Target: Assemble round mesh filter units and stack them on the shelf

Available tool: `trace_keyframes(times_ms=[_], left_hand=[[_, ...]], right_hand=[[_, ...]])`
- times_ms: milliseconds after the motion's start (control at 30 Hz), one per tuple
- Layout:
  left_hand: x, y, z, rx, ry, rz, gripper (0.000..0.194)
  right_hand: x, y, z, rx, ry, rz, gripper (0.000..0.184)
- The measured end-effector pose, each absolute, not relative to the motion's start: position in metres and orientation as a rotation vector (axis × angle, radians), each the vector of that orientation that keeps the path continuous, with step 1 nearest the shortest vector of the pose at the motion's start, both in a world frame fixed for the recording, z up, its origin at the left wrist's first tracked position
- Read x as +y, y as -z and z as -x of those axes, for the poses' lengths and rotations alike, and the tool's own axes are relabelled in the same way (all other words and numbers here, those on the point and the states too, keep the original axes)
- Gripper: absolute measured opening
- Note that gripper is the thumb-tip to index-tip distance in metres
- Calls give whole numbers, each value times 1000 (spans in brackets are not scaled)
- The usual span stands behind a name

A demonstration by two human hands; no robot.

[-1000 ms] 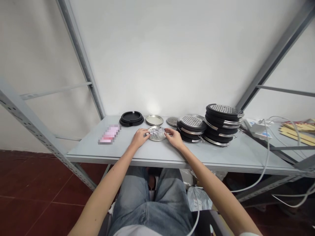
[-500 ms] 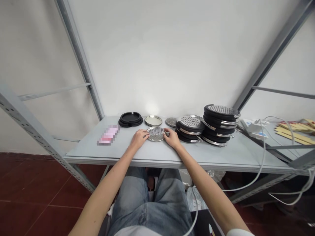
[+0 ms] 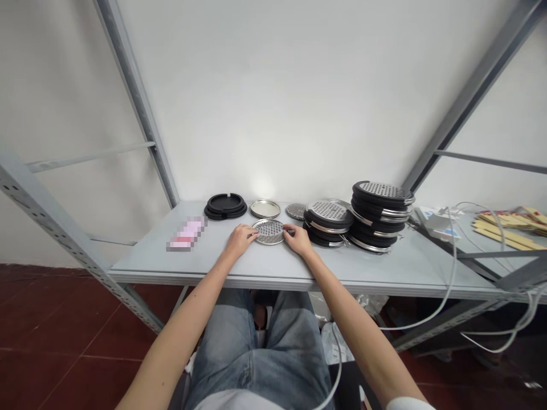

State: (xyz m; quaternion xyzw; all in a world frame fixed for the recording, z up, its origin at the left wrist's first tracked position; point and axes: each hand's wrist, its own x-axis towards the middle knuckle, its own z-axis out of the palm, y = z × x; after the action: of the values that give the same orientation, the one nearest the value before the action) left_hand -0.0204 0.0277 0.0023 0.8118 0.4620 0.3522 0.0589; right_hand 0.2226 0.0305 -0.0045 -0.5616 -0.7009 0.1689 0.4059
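On the table before me lies a round metal tray with a low rim, and a perforated metal disc sits inside it. My left hand is closed at the left edge, its thumb and fingertips on the disc. At the opposite edge my right hand grips with bent fingers. Just behind are plain round metal trays and several loose perforated discs. Farther left, black rings are piled up.
To the right stand a shorter stack and a taller stack of perforated plates with black rims and wire clasps. A blurred pink object lies left. White cables hang at the right, near yellow strips. Metal posts frame the table.
The perforated disc, tilted over the tray before, now lies flatter inside its rim. Both hands stay at its two edges, with slight finger movement.
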Motion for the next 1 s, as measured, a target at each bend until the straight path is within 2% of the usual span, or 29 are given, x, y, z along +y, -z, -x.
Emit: trace_keyframes(times_ms=[533,767,1000], left_hand=[[29,-1,21,1420,-1101,-2396,14],[29,-1,21,1416,-1089,-2416,14],[29,0,20,1419,-1086,-2458,16]], right_hand=[[35,7,-227,-1785,-507,1367,43],[34,6,-226,-1842,-458,1382,38],[36,10,-225,-1811,-449,1373,41]])
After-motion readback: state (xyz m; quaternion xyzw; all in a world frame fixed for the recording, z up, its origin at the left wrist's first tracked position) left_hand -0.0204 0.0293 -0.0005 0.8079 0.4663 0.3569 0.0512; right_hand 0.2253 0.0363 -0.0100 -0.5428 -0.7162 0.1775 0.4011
